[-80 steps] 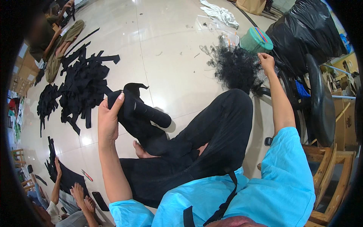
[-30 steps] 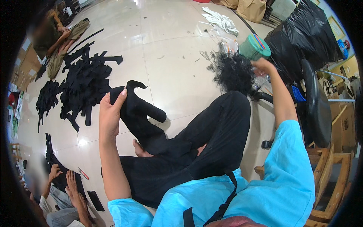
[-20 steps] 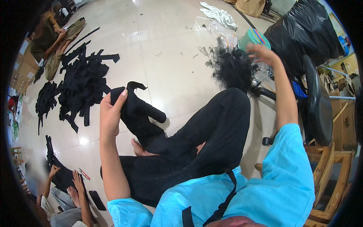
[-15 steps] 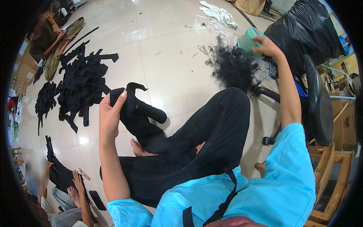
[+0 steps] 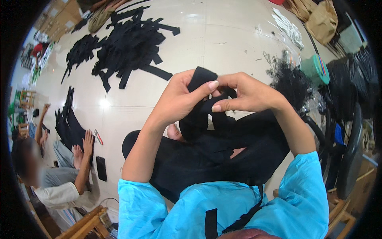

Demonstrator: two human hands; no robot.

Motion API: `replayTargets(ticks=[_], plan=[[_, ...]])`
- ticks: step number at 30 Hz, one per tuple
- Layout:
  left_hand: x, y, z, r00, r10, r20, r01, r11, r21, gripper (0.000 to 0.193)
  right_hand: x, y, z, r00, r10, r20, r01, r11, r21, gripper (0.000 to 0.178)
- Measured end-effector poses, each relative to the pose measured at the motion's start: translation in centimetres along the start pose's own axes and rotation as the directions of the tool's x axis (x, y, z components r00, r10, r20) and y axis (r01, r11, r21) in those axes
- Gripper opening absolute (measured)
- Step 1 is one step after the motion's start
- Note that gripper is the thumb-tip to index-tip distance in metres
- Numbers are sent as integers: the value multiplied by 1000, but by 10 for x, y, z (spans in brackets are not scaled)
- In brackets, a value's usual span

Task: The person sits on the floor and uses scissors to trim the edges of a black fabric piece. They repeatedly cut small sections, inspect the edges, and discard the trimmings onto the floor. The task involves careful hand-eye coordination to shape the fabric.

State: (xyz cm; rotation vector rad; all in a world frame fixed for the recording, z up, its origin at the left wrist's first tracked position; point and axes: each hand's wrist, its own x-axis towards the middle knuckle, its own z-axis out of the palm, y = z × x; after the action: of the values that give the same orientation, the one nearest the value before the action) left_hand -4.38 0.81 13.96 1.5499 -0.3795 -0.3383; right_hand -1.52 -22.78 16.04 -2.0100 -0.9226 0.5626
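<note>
We hold one black strip above our lap, left hand and right hand both pinching it, fingers closed on the fabric. A big strip pile lies on the floor, seemingly unhandled.

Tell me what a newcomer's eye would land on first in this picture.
At the centre, the left hand and right hand together pinch a folded black fabric strip above the lap. On the pale floor at upper left lies a big heap of black strips. At lower left another person sits by a smaller black pile.
</note>
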Motion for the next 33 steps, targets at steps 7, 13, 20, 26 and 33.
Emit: replayTargets(ticks=[7, 13, 20, 26, 33], plan=[[10, -18, -16, 975, 79, -208, -91, 994, -51, 45, -1, -13, 24, 977, 184, -103, -122, 892, 435, 24], [23, -57, -17, 975, -157, 155, 176, 978, -115, 57, -9, -3, 10, 934, 251, -254, -35, 771, 635, 20], [15, -34, 0, 990, -51, 133, 84, 963, -256, 46, -20, 6, 4, 885, 240, -399, 52, 801, 597, 21], [19, -38, 4, 987, -136, 85, 157, 923, -352, 32, -18, 9, 6, 901, 219, -373, 0, 862, 507, 20], [19, -38, 18, 974, 42, -221, -85, 979, -187, 29, -15, 6, 12, 867, 360, -344, -89, 792, 604, 19]])
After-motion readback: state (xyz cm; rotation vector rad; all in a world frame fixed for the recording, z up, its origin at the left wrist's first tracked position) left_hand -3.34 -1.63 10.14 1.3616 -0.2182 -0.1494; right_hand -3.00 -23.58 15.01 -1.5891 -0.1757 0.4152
